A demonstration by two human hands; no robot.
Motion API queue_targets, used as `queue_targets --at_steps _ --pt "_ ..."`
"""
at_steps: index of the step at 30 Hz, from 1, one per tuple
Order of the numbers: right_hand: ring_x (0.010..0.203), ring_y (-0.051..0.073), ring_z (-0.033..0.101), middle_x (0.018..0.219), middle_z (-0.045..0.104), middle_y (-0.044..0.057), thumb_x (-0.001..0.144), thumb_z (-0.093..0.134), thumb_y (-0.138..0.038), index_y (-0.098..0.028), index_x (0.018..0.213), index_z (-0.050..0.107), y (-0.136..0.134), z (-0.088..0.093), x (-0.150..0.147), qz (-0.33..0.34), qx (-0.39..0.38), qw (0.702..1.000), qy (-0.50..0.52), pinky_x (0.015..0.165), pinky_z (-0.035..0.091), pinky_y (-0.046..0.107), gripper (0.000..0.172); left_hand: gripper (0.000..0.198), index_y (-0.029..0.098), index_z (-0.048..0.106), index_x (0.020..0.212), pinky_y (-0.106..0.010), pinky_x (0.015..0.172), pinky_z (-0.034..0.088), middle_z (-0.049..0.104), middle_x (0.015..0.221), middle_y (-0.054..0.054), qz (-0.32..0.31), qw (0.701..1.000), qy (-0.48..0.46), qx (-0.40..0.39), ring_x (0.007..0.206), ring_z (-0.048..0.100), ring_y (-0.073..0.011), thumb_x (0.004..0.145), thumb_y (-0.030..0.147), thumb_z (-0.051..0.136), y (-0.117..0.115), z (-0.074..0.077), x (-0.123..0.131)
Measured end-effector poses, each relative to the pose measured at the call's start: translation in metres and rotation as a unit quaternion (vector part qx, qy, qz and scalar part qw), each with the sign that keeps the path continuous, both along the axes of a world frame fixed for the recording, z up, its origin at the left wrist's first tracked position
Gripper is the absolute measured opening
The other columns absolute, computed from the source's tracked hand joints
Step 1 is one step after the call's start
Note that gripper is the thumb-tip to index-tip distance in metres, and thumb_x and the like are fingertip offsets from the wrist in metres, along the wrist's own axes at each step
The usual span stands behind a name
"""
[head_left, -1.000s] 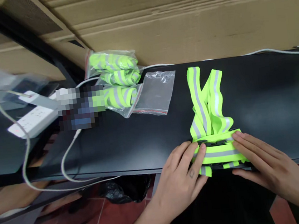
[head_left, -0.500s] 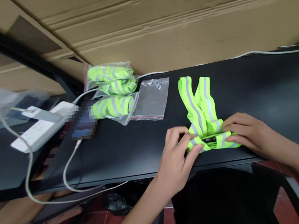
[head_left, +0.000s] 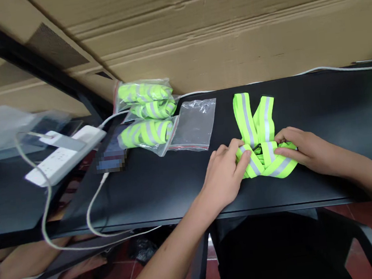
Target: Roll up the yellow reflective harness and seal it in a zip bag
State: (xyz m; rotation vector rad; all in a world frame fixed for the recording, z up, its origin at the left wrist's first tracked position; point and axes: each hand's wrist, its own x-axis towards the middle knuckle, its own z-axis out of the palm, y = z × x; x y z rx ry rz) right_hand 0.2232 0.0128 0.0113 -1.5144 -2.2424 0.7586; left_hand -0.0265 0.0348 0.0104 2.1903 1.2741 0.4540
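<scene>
A neon yellow-green reflective strap [head_left: 279, 167] with silver stripes lies partly folded on the black table. My left hand [head_left: 225, 173] grips the left end of its folded bundle, thumb in front and fingers behind. At the right end, my right hand [head_left: 303, 150] pinches the bundle between thumb and fingers. Two strap loops stretch from the bundle toward the back of the table. A small dark piece shows in the middle, partly covered by the bands. Left of my hands lies a clear zip bag [head_left: 194, 123], flat, with a red seal line.
Several bagged reflective straps [head_left: 148, 132] are stacked at the back left, beside a phone [head_left: 111, 154] on a charging cable. A white power strip [head_left: 67, 155] sits farther left. Cardboard [head_left: 228, 40] stands along the back edge. At lower left, another person's arm [head_left: 29, 265] shows.
Both hands have moved the folded bundle farther back on the table. Its front bands now hang looser and cross over, and the dark piece is more covered. The view has shifted slightly.
</scene>
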Motion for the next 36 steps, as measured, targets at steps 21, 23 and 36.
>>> queue_targets --at_steps 21,23,36 --pt "0.057 0.016 0.051 0.065 0.057 0.004 0.106 0.037 -0.03 -0.019 0.075 0.059 0.0 -0.013 -0.022 -0.069 0.298 0.916 -0.259 0.052 0.03 0.031 0.04 0.034 0.006 0.065 0.116 -0.042 0.086 0.056 0.069 0.11 -0.018 -0.1 0.932 0.082 0.338 0.103 0.063 -0.0304 0.1 0.032 0.051 -0.016 -0.013 0.006" --pt "0.061 0.018 0.055 0.068 0.059 0.005 0.105 0.04 -0.026 -0.018 0.08 0.062 -0.009 -0.01 -0.02 -0.035 0.313 0.91 -0.27 0.053 0.036 0.031 0.035 0.043 0.003 0.061 0.125 -0.047 0.091 0.056 0.067 0.118 -0.022 -0.098 0.934 0.094 0.329 0.11 0.061 -0.035 0.097 0.036 0.056 -0.027 -0.012 0.002" --pt "0.147 0.033 0.037 0.152 0.048 0.021 0.099 0.056 -0.028 -0.011 0.145 0.049 -0.089 -0.018 -0.015 0.099 0.26 0.952 -0.125 0.109 0.05 0.054 0.049 0.052 0.007 0.056 0.133 -0.054 0.1 0.053 0.063 0.126 -0.022 -0.142 0.95 0.027 0.275 0.129 0.054 -0.0383 0.091 0.033 0.069 -0.077 -0.021 -0.018"
